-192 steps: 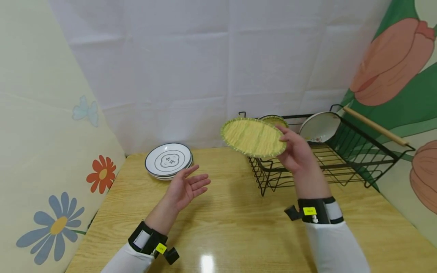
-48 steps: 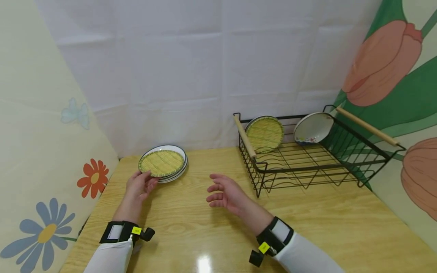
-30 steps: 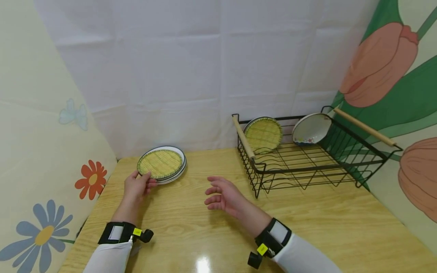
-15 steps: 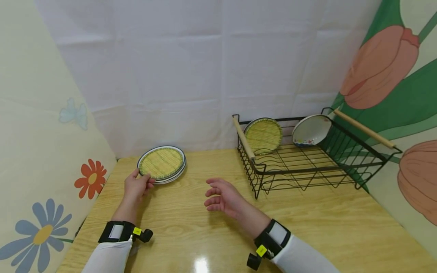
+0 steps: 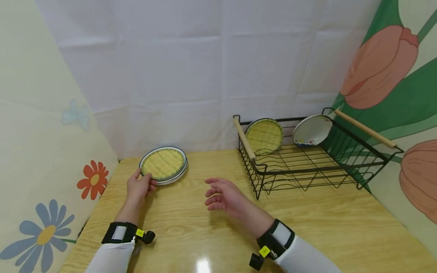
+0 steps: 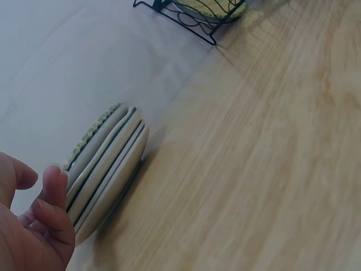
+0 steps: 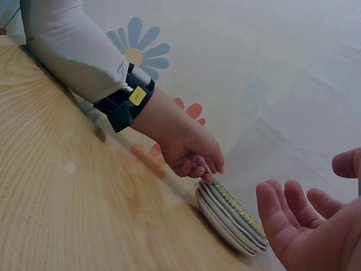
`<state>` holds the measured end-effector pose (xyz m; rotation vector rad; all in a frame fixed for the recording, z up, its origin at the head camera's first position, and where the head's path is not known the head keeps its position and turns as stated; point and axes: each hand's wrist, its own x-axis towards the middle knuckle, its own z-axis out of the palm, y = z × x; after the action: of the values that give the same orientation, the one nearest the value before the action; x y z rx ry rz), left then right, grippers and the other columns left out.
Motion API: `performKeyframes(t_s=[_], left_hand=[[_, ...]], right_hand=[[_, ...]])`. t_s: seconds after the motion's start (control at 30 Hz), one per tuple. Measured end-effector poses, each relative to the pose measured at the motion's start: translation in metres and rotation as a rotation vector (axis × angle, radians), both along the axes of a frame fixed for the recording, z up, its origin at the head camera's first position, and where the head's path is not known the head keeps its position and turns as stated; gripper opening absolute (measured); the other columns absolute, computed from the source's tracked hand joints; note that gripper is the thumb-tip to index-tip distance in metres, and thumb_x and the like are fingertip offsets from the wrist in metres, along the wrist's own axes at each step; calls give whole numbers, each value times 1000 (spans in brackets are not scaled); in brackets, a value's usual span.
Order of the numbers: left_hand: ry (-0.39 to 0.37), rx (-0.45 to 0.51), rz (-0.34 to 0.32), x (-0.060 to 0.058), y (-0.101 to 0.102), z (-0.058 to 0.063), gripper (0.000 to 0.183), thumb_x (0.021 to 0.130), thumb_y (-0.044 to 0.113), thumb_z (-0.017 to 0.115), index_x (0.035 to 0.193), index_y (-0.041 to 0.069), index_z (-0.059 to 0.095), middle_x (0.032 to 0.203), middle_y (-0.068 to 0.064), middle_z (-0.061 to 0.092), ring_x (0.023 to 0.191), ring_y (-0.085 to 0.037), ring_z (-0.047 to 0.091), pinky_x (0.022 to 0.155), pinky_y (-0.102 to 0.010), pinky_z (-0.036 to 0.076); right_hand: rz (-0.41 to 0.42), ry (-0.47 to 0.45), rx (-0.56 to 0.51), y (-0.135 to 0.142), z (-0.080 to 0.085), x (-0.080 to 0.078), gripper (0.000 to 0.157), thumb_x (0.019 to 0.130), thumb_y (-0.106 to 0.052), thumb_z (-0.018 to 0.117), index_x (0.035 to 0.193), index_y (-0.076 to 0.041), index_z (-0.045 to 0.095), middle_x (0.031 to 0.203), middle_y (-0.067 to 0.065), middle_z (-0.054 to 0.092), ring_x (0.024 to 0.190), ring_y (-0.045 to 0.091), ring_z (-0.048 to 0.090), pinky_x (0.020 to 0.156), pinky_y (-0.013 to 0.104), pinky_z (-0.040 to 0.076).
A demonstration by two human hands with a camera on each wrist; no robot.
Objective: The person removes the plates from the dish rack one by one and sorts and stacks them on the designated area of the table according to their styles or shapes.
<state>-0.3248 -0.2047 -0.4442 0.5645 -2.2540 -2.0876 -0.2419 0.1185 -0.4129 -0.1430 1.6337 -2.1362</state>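
A round yellow-green woven mat (image 5: 162, 163) lies over a stack of blue-rimmed white plates (image 5: 173, 179) at the back left of the table. My left hand (image 5: 138, 186) holds the mat's near left edge, thumb at its rim and other fingers curled low beside the plates. From the side, the left wrist view shows those curled fingers (image 6: 53, 217) against the stack (image 6: 107, 175). My right hand (image 5: 222, 197) hovers over the middle of the table, fingers loosely bent and holding nothing. In the right wrist view the mat's green-stitched edge (image 7: 241, 209) tops the stack.
A black wire dish rack (image 5: 300, 171) with wooden handles stands at the back right. Inside it lean another round woven mat (image 5: 264, 136), with a plate behind it, and a white bowl (image 5: 312, 131). White cloth (image 5: 170, 76) hangs behind the wooden table (image 5: 191, 235).
The mat went from my right hand to my left and onto the plates. Lately it has shifted slightly back and right, lining up with the stack. My right hand has stayed nearly still.
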Motion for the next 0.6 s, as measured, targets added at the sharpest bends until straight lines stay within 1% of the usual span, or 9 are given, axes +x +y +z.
performKeyframes(t_s=[0.13,0.2,0.27,0.37,0.43,0.5,0.6], left_hand=[[30,5,6,3,4,5,70,108,29,47,167,22,11,67,10,69,52,-6,62,52,-24,49],[44,5,4,5,6,9,67,109,30,46,167,22,14,70,9,70,55,-7,64,54,-25,51],[55,17,-6,6,9,14,64,109,31,45,166,23,16,72,9,71,57,-8,67,55,-25,52],[67,47,-26,9,15,22,62,110,32,44,166,24,19,74,9,73,62,-8,71,54,-24,51],[74,86,-42,11,19,27,60,110,32,44,165,24,21,75,10,73,64,-7,72,55,-22,52],[77,120,-59,15,24,32,59,110,32,43,165,22,24,78,10,74,68,-7,74,55,-20,53],[81,193,-109,20,31,38,57,111,32,41,164,20,26,83,8,75,73,-7,76,58,-19,56]], right_hand=[[83,123,76,5,17,3,45,107,-21,45,148,-2,47,95,2,67,88,18,71,80,34,62],[131,204,120,8,29,5,44,107,-21,46,147,-2,49,100,2,68,94,18,70,86,37,62],[185,291,151,15,46,6,44,107,-21,48,147,-2,50,106,3,69,102,22,69,92,40,60],[241,425,166,30,80,6,44,106,-18,49,145,2,50,111,6,69,108,24,69,97,42,58],[257,496,168,45,105,2,41,106,-16,49,143,0,53,113,7,70,110,26,69,98,41,58],[246,556,189,62,130,-4,37,106,-15,49,140,-3,56,114,8,71,109,25,69,98,40,58],[181,598,294,86,163,-20,31,107,-18,50,136,-12,61,114,6,72,112,25,68,99,37,57]])
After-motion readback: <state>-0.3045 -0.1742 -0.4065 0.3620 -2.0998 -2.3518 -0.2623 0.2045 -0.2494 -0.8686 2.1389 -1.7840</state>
